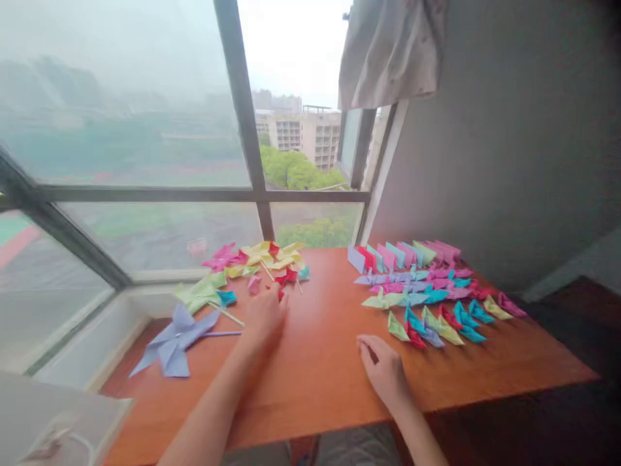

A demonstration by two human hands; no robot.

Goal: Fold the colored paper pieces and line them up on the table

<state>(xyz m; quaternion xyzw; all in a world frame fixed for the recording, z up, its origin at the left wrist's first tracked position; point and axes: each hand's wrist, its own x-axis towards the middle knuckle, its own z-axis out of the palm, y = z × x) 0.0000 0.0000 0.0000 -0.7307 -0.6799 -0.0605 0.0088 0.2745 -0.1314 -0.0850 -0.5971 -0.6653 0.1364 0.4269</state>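
Observation:
My left hand [264, 314] reaches over the left part of the desk, with its fingers bent down around a small red folded paper piece [280, 293]. The fingertips are partly hidden, and the hand is slightly blurred. Close to it are a red paper pinwheel [287, 276], a small pink paper piece [253, 285] and a blue one [226, 298]. My right hand [385, 369] rests on the desk with curled fingers and thumb near the forefinger; nothing shows in it. Beyond it lie several folded paper boats [436, 327].
Left on the wooden desk [325, 310] lie a lavender pinwheel [177, 340], a green pinwheel [201, 291], yellow pinwheels [274, 255] and a magenta one [226, 257]. Paper cranes [407, 298] and upright folded papers [398, 255] form rows at right. A window [160, 194] stands behind.

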